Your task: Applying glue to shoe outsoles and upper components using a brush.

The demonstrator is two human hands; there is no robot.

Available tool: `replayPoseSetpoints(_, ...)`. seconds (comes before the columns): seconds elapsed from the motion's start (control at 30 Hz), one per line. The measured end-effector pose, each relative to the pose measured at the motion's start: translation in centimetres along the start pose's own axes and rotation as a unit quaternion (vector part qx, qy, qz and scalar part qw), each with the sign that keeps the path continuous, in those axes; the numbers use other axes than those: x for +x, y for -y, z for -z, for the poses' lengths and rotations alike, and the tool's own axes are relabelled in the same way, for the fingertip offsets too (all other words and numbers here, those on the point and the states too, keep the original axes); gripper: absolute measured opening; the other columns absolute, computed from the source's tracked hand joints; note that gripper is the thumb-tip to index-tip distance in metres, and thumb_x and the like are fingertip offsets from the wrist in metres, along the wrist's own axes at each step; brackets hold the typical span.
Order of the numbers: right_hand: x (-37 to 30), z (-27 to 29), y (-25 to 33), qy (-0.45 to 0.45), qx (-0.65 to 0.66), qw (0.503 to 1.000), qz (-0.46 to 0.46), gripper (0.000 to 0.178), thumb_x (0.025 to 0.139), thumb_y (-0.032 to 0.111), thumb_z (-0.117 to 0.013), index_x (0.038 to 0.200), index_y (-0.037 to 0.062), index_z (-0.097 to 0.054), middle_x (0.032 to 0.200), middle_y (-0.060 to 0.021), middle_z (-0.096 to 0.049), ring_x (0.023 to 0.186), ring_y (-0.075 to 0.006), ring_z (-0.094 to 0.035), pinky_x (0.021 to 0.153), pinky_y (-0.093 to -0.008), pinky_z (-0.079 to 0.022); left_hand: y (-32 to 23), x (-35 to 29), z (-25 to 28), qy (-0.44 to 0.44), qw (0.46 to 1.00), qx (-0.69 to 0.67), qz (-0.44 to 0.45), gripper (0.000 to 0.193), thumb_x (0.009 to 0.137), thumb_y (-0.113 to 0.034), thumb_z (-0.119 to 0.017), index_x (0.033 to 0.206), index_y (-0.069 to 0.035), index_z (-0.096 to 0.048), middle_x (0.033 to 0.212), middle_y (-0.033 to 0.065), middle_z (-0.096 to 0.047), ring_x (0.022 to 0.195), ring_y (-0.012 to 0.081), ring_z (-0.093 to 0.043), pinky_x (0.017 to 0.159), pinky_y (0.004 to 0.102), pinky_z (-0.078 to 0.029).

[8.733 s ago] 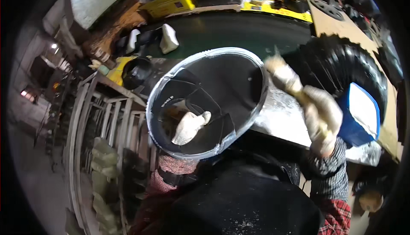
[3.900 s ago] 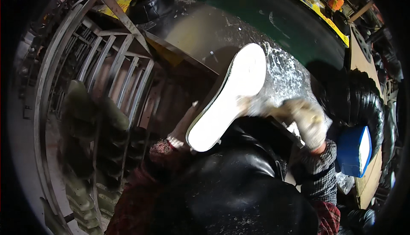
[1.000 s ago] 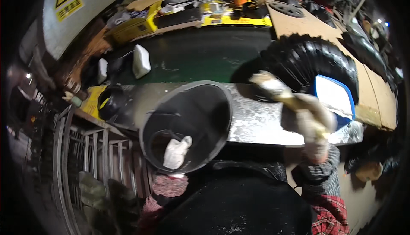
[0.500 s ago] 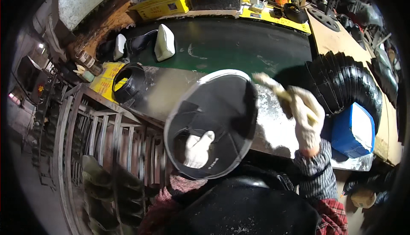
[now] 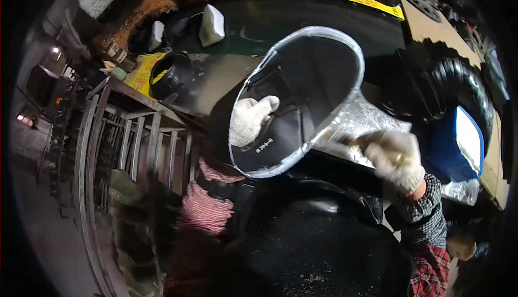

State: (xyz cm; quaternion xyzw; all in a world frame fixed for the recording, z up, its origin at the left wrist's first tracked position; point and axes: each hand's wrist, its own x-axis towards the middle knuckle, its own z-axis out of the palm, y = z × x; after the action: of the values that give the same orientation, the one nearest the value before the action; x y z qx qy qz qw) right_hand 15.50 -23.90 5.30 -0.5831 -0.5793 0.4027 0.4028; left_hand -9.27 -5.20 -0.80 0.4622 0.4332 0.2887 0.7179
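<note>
A black, wide-mouthed, hollow piece (image 5: 324,76), with a whitish band around its rim, is tilted toward me in the middle. My left hand (image 5: 249,120), in a white knitted glove, grips it; the thumb lies across the dark inside, and the other fingers are partly hidden. My right hand (image 5: 396,159), also gloved, is closed around a brush (image 5: 345,139) close to the lower right of the rim. Motion blurs the brush and this hand, so whether its tip touches the rim I cannot tell.
At right stand a blue tub (image 5: 450,154) with white contents and a ribbed stack of black pieces (image 5: 448,81). A black ring-shaped piece (image 5: 174,77) lies on the bench at left. White-ended dark pieces (image 5: 212,26) rest farther back. Metal racks (image 5: 89,167) fill the left.
The black piece has moved up and to the right, and tilted, with my left hand on it. My right hand has come down, bringing the brush near the lower rim.
</note>
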Motion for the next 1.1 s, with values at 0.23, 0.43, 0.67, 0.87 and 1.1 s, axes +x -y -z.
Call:
replayPoseSetpoints(0.23,-3.9,2.5,-3.3,-0.213,0.166,0.963,-0.012,0.021,0.095,0.006,-0.052,0.106,-0.0108,-0.057,0.077,-0.0083,-0.061,0.062,-0.0100,-0.058,0.054,-0.0192,-0.049,1.4,-2.4,-4.8,0.027,0.994,-0.001,-0.104,0.013,0.091,-0.015,-0.064,0.089,-0.002,-0.061,0.073,0.0006,-0.058,0.064,0.0083,-0.054,0.058,0.0253,-0.045)
replayPoseSetpoints(0.43,-1.3,4.5,-2.0,-0.361,-0.072,0.894,0.255,0.022,0.098,0.006,-0.048,0.107,-0.0046,-0.065,0.104,-0.0192,-0.065,0.090,-0.0186,-0.067,0.078,-0.0286,-0.057,1.6,-6.5,-4.3,-0.078,0.961,0.099,-0.247,0.012,0.092,-0.013,-0.061,0.097,-0.002,-0.061,0.080,0.0013,-0.059,0.073,0.0088,-0.055,0.066,0.0262,-0.047)
replayPoseSetpoints(0.67,-3.2,1.2,-9.3,-0.127,0.194,0.969,0.084,0.023,0.094,0.011,-0.055,0.110,-0.0049,-0.060,0.093,-0.0148,-0.067,0.076,-0.0183,-0.067,0.066,-0.0258,-0.054,3.1,-0.8,-1.4,-0.029,0.994,-0.027,-0.097,0.024,0.095,-0.019,-0.054,0.112,-0.004,-0.061,0.098,0.0076,-0.063,0.090,0.0155,-0.060,0.081,0.0297,-0.049)
replayPoseSetpoints(0.87,-2.8,1.5,-8.8,-0.212,-0.217,0.935,0.185,0.021,0.088,0.016,-0.065,0.097,-0.0029,-0.064,0.078,-0.0129,-0.066,0.068,-0.0205,-0.067,0.063,-0.0290,-0.052,-2.0,13.8,-0.3,-0.096,0.653,0.710,-0.245,0.047,0.093,-0.048,-0.051,0.117,-0.009,-0.062,0.117,0.0142,-0.063,0.104,0.0289,-0.060,0.090,0.0390,-0.048)
replayPoseSetpoints(1.1,-3.3,0.8,-7.7,-0.204,-0.034,0.973,0.102,0.034,0.091,0.025,-0.061,0.101,-0.0073,-0.059,0.078,-0.0154,-0.063,0.061,-0.0177,-0.062,0.058,-0.0291,-0.050,-3.3,8.2,4.3,-0.202,0.776,0.340,-0.492,0.051,0.095,-0.023,-0.054,0.141,-0.009,-0.037,0.108,0.0137,-0.061,0.096,0.0322,-0.063,0.088,0.0472,-0.052)
